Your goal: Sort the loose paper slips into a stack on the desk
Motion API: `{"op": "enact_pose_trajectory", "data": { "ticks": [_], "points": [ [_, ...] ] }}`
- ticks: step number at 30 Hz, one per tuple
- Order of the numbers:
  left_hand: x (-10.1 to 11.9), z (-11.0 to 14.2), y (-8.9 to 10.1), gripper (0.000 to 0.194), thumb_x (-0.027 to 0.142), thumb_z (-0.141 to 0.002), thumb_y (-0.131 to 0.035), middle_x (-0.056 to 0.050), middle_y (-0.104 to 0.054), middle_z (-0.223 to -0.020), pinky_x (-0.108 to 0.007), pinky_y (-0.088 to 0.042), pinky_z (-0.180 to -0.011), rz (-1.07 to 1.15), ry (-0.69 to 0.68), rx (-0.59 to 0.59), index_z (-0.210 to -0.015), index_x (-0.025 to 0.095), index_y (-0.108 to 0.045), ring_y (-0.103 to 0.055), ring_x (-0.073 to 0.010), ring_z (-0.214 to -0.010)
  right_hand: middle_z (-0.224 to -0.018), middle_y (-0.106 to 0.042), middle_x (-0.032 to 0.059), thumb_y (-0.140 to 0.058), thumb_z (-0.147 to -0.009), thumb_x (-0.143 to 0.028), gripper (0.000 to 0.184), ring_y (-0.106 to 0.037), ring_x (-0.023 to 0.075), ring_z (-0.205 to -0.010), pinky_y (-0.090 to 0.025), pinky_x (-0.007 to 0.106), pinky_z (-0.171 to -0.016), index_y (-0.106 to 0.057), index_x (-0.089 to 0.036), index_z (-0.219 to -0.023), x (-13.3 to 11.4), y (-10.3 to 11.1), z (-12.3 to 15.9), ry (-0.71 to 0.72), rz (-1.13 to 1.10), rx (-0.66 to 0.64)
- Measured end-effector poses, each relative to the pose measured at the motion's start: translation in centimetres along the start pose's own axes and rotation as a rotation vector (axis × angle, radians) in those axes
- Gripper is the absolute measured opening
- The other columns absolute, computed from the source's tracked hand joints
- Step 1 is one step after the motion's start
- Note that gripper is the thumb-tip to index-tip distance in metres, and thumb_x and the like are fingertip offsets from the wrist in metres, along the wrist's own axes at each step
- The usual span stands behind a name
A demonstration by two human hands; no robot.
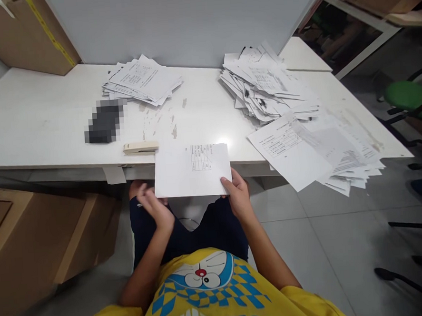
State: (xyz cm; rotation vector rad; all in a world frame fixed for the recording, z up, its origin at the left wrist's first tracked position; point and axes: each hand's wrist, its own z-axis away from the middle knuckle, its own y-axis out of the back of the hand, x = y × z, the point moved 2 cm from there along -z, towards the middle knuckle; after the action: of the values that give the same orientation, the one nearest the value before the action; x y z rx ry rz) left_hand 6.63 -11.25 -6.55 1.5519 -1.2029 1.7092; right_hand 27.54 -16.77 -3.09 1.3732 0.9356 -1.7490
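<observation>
A few white paper sheets (176, 172), squared together with a small printed table on top, lie over the front edge of the desk. My right hand (239, 192) grips their lower right corner, thumb on top and fingers beneath. Beside their left edge is my left hand (157, 209), its fingers apart and slightly blurred; whether a fingertip touches the paper is hard to see. A cream-coloured stapler (141, 147) rests on the desk just left of the sheets.
Loose printed papers (142, 79) are stacked at the back left, with a bigger messy pile (264, 85) at the back right. More sheets (292, 148) overhang the front right edge. A pixelated dark object (105, 121) lies left. Cardboard boxes (40, 235) stand at lower left.
</observation>
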Motion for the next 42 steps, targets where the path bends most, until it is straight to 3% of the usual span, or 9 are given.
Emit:
{"op": "enact_pose_trajectory", "data": {
  "ticks": [2,4,6,8,10,12,19,26,42],
  "points": [
    [2.0,-3.8,1.3,0.039,0.055,-0.092,-0.051,0.009,-0.046,-0.067,-0.020,-0.032,-0.045,-0.079,-0.364,0.123,-0.115,0.024,-0.046,-0.037,-0.0061,-0.043,-0.096,-0.068,0.0043,-0.067,-0.079,-0.046,0.058,-0.047,0.0124,-0.060,-0.038,0.024,-0.043,-0.059,-0.025,-0.132,-0.2,0.1,-0.2,-0.019,-0.007,-0.007],
    [4.3,-7.8,1.9,0.035,0.049,-0.095,-0.043,0.008,-0.046,-0.064,-0.024,-0.039,-0.048,-0.207,-0.713,0.035,-0.118,0.022,-0.047,-0.041,-0.0093,-0.044,-0.094,-0.067,0.0040,-0.069,-0.078,-0.046,0.056,-0.047,0.0122,-0.060,-0.038,0.024,-0.043,-0.061,-0.025,-0.129,-0.3,0.1,-0.5,-0.037,-0.025,-0.018],
    [6.1,-11.0,1.2,0.040,0.044,-0.091,-0.051,-0.003,-0.064,-0.082,-0.033,-0.053,-0.068,-0.513,-0.974,-0.381,-0.124,0.020,-0.051,-0.064,-0.0180,-0.071,-0.089,-0.065,0.0031,-0.070,-0.077,-0.046,0.054,-0.046,0.0118,-0.059,-0.038,0.024,-0.043,-0.063,-0.024,-0.126,-0.4,0.1,-0.7,-0.051,-0.054,-0.028],
    [6.9,-12.9,-0.1,0.056,0.043,-0.086,-0.059,-0.015,-0.064,-0.127,-0.048,-0.047,-0.104,-0.825,-1.080,-0.769,-0.136,0.020,-0.049,-0.060,-0.0313,-0.123,-0.082,-0.063,0.0015,-0.071,-0.077,-0.046,0.051,-0.044,0.0109,-0.057,-0.037,0.024,-0.043,-0.064,-0.023,-0.122,-0.4,-0.1,-0.8,-0.060,-0.088,-0.038],
    [6.7,-13.6,-1.4,0.062,0.038,-0.089,-0.054,-0.015,-0.048,-0.152,-0.053,-0.028,-0.121,-1.007,-1.148,-0.983,-0.147,0.019,-0.041,-0.036,-0.0338,-0.147,-0.078,-0.061,0.0001,-0.072,-0.076,-0.045,0.048,-0.042,0.0102,-0.055,-0.036,0.024,-0.043,-0.066,-0.022,-0.119,-0.5,-0.3,-0.7,-0.066,-0.113,-0.050],
    [5.9,-13.6,-2.6,0.058,0.027,-0.095,-0.042,-0.014,-0.043,-0.156,-0.052,-0.022,-0.125,-1.088,-1.213,-1.063,-0.152,0.018,-0.036,-0.029,-0.0291,-0.151,-0.077,-0.060,-0.0003,-0.072,-0.077,-0.045,0.048,-0.041,0.0101,-0.055,-0.035,0.024,-0.044,-0.066,-0.023,-0.119,-0.6,-0.5,-0.6,-0.069,-0.117,-0.059],
    [2.2,-13.4,-3.6,0.049,0.018,-0.102,-0.028,-0.016,-0.049,-0.151,-0.044,-0.031,-0.123,-1.019,-1.226,-0.940,-0.150,0.014,-0.039,-0.036,-0.0225,-0.148,-0.087,-0.066,0.0031,-0.071,-0.079,-0.045,0.051,-0.044,0.0107,-0.056,-0.040,0.025,-0.045,-0.065,-0.022,-0.125,-1.2,-0.3,-0.2,-0.117,-0.095,-0.100],
    [1.1,-13.3,-3.9,0.047,0.022,-0.104,-0.030,-0.019,-0.049,-0.150,-0.054,-0.024,-0.125,-1.009,-1.090,-0.652,-0.147,0.012,-0.043,-0.035,-0.0275,-0.148,-0.100,-0.069,0.0054,-0.070,-0.081,-0.045,0.049,-0.048,0.0114,-0.059,-0.048,0.028,-0.050,-0.065,-0.023,-0.125,-1.5,0.5,-0.2,-0.135,-0.101,-0.142],
    [0.8,-13.8,-3.9,0.044,0.028,-0.105,-0.028,-0.015,-0.063,-0.137,-0.049,-0.036,-0.121,-0.990,-1.104,-0.675,-0.136,0.014,-0.056,-0.052,-0.0245,-0.138,-0.110,-0.070,0.0058,-0.067,-0.084,-0.045,0.050,-0.054,0.0141,-0.064,-0.050,0.029,-0.049,-0.064,-0.028,-0.131,-1.7,0.3,-0.2,-0.118,-0.046,-0.124]
  ]
}}
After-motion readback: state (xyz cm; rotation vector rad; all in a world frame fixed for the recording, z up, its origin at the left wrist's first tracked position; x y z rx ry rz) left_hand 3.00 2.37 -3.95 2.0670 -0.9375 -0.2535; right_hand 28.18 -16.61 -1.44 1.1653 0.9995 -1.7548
